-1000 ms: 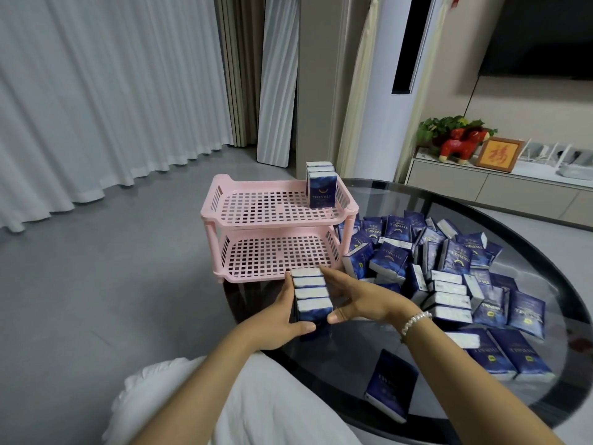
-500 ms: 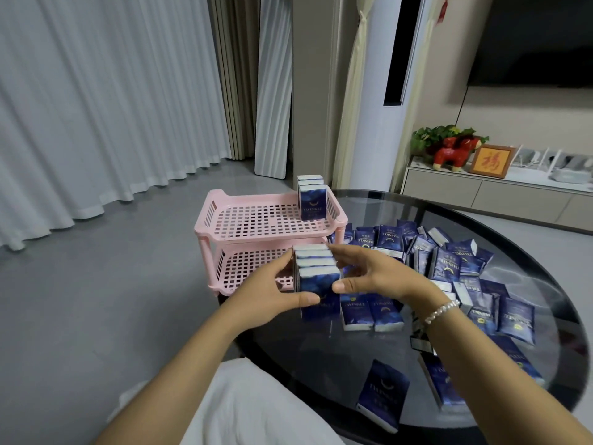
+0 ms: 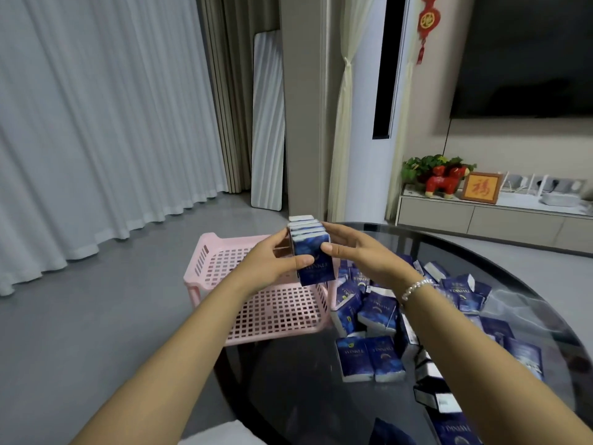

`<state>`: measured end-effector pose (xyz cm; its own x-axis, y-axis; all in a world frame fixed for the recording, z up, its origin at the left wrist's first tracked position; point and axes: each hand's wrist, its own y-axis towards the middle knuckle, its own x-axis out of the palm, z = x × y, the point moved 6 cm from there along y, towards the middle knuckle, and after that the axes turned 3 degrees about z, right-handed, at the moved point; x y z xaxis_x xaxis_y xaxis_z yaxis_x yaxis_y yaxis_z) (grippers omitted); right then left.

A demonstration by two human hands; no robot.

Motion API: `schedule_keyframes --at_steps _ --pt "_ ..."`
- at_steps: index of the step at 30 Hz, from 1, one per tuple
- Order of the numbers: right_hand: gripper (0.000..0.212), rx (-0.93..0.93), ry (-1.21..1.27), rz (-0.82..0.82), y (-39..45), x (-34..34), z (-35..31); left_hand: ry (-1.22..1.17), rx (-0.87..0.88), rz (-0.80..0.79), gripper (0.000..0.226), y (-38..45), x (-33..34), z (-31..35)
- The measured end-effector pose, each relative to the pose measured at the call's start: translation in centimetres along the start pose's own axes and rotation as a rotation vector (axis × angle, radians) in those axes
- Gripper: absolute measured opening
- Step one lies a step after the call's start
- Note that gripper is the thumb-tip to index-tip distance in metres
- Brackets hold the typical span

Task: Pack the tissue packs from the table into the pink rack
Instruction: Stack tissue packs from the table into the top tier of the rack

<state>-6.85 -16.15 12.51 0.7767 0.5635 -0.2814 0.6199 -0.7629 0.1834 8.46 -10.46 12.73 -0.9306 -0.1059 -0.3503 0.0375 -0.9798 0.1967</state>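
While both hands squeeze it from either side, a row of dark blue tissue packs with white top edges point(image 3: 309, 248) stands upright over the upper tier of the pink slotted plastic two-tier rack point(image 3: 221, 261). The left hand point(image 3: 268, 263) curls round the left side of the row with its thumb across the front pack; the right hand point(image 3: 359, 252) presses the right side, thumb likewise on the front face, fingers along the far edge. On that front pack pale lettering reads "TWINKLE". Whether the row's base touches the tier cannot be told, since the hands and packs hide it. A white bead bracelet point(image 3: 416, 288) circles the right wrist.

Right of the rack, on the round black glass table point(image 3: 305, 396), lies a jumble of loose blue tissue packs point(image 3: 455, 300), some flat, some on edge. Two packs lying side by side point(image 3: 369, 359) nearest the rack's front right corner show "TWINKLE" on the left one; another at the table's near right edge carries the same word. The rack's lower tier shows only its grid floor.

Beyond the rack, a red hanging ornament with a gold character point(image 3: 426, 25) hangs on the wall, and a framed gold plaque with a red character point(image 3: 481, 187) stands on a pale low cabinet point(image 3: 481, 220) beside a red toy horse point(image 3: 444, 184).
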Motion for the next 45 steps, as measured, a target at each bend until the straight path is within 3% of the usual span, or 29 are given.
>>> schedule_keyframes --at_steps 8,12,18,21,27,34,38,45 --pt "0.049 0.035 -0.047 -0.006 3.3 -0.4 1.4 -0.057 -0.075 0.002 0.059 3.7 -0.2 -2.7" --pt "0.066 0.053 -0.094 -0.011 3.9 -0.6 2.0 -0.069 -0.101 0.002 0.066 4.4 0.2 -4.2" --pt "0.063 0.04 -0.16 0.005 4.3 -0.6 2.3 0.156 -0.082 0.006 0.086 4.5 0.1 -4.8" --pt "0.08 0.082 -0.234 0.002 4.5 -0.9 2.6 0.198 -0.057 -0.02 0.092 4.8 0.3 -4.7" --pt "0.068 0.064 -0.377 -0.029 5.0 -0.9 2.3 0.332 0.039 -0.032 0.074 5.3 0.2 -3.6" --pt "0.066 0.108 -0.664 -0.033 4.8 -0.8 2.3 0.464 0.078 -0.003 0.071 4.9 0.5 -4.2" --pt "0.074 0.123 -0.658 -0.086 4.9 -0.5 2.6 0.477 0.068 -0.025 0.07 4.8 0.3 -4.5" --pt "0.062 0.069 -0.582 0.031 4.5 -0.5 3.5 0.608 0.081 -0.157 0.082 5.3 1.2 -4.3"
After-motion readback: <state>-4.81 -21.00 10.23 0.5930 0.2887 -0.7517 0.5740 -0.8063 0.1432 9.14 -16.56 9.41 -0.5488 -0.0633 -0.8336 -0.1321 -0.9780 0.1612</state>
